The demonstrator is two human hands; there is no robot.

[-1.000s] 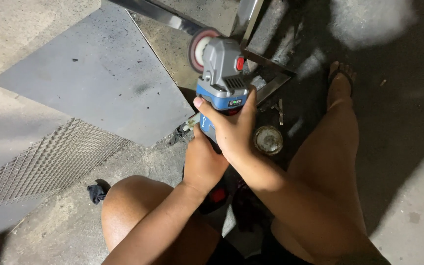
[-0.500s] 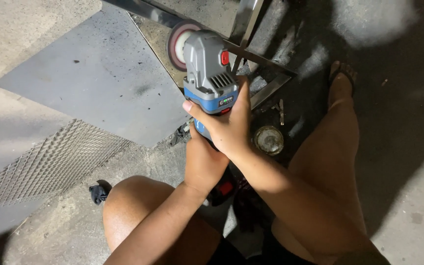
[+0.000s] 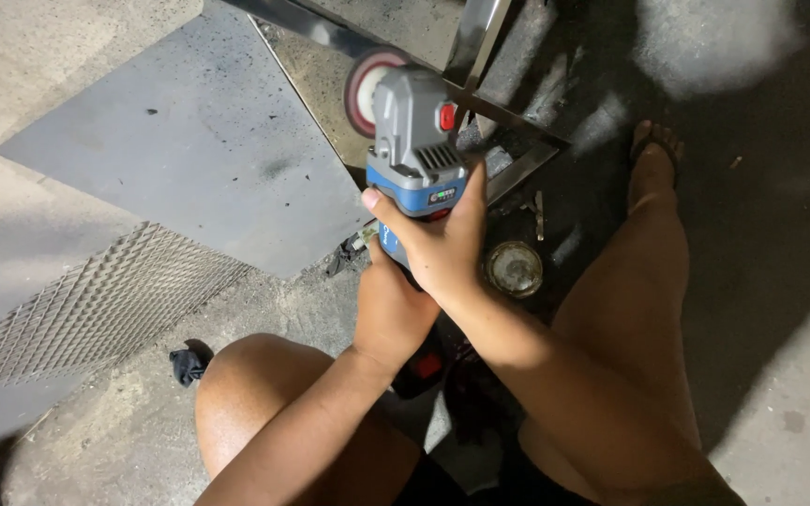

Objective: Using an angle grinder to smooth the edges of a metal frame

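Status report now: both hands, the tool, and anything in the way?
Left hand and right hand both gripping angle grinder. Disc over metal frame. Round tin close by right hand.

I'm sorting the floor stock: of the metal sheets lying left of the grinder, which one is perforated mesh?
The mesh sheet at lower left, with its diamond grid; the grey sheet above it is plain and solid.

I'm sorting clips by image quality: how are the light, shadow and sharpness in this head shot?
Head view: light is uneven, bright on the grey metal sheet and the blue-and-grey angle grinder, deep shadow over the floor at right. Both hands, left hand and right hand, look sharp; the grinder's round disc is slightly soft.
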